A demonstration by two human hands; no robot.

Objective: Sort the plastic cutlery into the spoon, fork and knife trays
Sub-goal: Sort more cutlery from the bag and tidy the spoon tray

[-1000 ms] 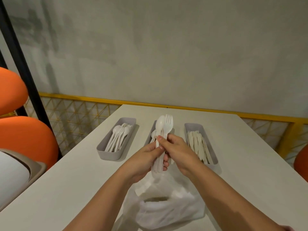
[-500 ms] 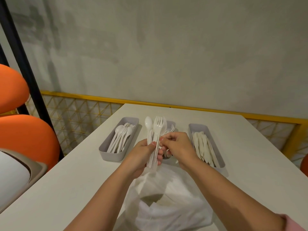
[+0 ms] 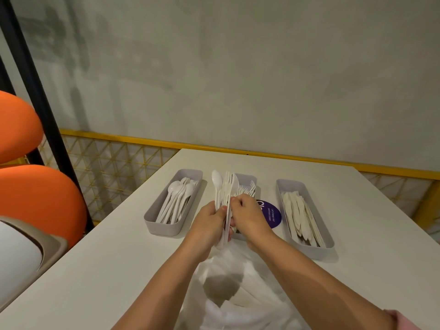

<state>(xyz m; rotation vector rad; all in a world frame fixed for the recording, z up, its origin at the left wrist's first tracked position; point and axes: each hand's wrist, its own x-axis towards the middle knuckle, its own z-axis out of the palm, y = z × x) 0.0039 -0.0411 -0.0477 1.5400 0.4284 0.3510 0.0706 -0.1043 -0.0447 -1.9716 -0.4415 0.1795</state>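
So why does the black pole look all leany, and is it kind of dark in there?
Head view: the wide-angle lens tilts the black pole and splays the table edges. Head view: the light is dim and soft, with only a faint shadow right of the spoon tray. Head view: the white cutlery held by the left hand and right hand looks slightly soft, its pieces hard to separate.

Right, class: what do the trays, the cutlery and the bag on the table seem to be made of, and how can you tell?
The trays: probably moulded plastic, matte grey; even colour, rounded corners. The cutlery: white plastic, smooth with slight sheen; thin, one-piece shapes. The bag: thin plastic film, whitish and translucent; it crumples in soft folds.
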